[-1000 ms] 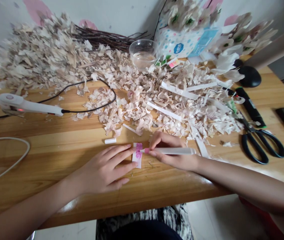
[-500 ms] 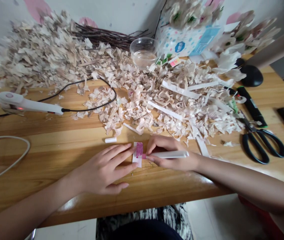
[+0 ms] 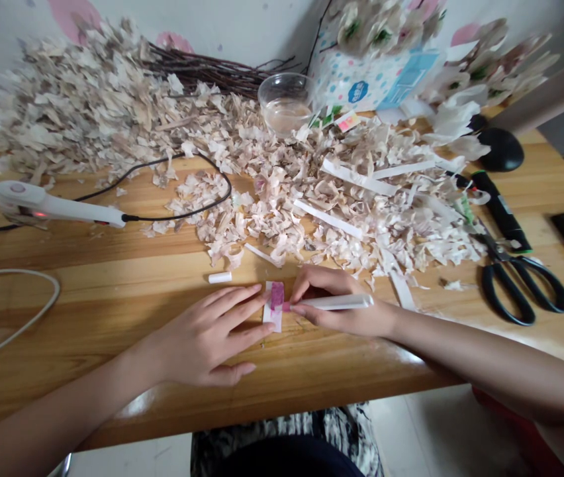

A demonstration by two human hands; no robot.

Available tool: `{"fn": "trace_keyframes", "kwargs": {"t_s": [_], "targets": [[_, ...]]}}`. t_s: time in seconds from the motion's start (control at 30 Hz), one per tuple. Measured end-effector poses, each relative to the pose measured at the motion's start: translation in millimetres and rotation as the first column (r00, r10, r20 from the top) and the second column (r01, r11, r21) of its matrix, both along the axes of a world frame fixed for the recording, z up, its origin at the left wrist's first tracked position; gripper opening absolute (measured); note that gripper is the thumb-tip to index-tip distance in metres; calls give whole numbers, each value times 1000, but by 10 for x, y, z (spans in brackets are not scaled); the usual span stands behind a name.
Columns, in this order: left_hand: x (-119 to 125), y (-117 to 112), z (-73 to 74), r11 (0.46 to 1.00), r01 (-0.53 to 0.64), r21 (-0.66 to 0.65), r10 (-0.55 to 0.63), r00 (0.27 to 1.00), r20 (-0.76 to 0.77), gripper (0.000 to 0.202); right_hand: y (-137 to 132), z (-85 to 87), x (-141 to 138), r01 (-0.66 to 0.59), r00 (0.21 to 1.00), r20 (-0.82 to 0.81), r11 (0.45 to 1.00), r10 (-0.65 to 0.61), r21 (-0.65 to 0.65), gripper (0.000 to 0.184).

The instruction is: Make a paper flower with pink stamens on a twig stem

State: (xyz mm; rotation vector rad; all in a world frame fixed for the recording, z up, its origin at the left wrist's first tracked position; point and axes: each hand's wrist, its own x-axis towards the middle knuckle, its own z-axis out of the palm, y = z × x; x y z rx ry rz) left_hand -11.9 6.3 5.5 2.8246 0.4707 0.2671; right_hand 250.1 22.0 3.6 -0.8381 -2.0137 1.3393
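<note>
My left hand (image 3: 207, 338) lies flat on the wooden table (image 3: 113, 285), fingers spread, its fingertips pressing the left edge of a small white paper strip (image 3: 273, 317) partly coloured pink. My right hand (image 3: 334, 301) grips a white marker (image 3: 336, 303) whose pink tip touches the strip's right side. The marker's white cap (image 3: 219, 277) lies on the table just beyond my left fingers.
A large heap of pale paper petals (image 3: 272, 172) and white strips covers the back of the table. A white glue gun (image 3: 53, 207) with black cord lies left. Black scissors (image 3: 523, 278), a black pen (image 3: 498, 211), a glass bowl (image 3: 286, 105), a tissue box (image 3: 366, 79) and twigs (image 3: 207, 69) stand around.
The marker tip has slid over the strip, and the pink patch has grown. My right hand pulled slightly left and nearer. My left hand stayed put.
</note>
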Motion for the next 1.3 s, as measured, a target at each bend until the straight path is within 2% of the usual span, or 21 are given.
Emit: {"fn": "trace_keyframes", "kwargs": {"t_s": [0.13, 0.27, 0.4, 0.57, 0.7, 0.83, 0.97, 1.1, 1.23, 1.3], "targets": [[2, 0, -1, 1000, 5, 8, -5, 1000, 6, 42, -3, 4, 0, -76, 997, 1, 997, 76, 22, 4], [10, -3, 4, 1000, -2, 14, 2, 1000, 10, 41, -8, 14, -2, -11, 1000, 13, 1000, 11, 13, 6], [14, -3, 11, 1000, -5, 12, 5, 1000, 11, 41, -2, 14, -1, -75, 997, -1, 997, 75, 38, 4], [18, 3, 19, 1000, -10, 20, 10, 1000, 20, 39, -1, 6, 0, -4, 1000, 9, 1000, 4, 17, 6], [18, 5, 20, 1000, -8, 31, 7, 1000, 28, 39, -7, 10, -4, -73, 997, 14, 997, 73, 25, 5], [15, 4, 15, 1000, -8, 13, 8, 1000, 25, 39, -9, 3, 1, -1, 1000, 7, 1000, 1, 24, 6], [15, -3, 12, 1000, -6, -2, 6, 1000, 22, 40, -8, 1, 6, -66, 998, 8, 997, 66, 35, 4], [12, -7, 2, 1000, -8, -11, 8, 1000, 26, 39, -6, 4, 0, -7, 1000, 21, 1000, 7, 16, 8], [12, -1, -1, 1000, -14, -1, 14, 1000, 28, 40, -1, 14, -4, -62, 998, 29, 998, 61, 34, 9], [15, 3, 4, 1000, -12, 6, 12, 1000, 27, 39, -1, 16, -5, -47, 998, 32, 999, 46, 28, 8]]}}
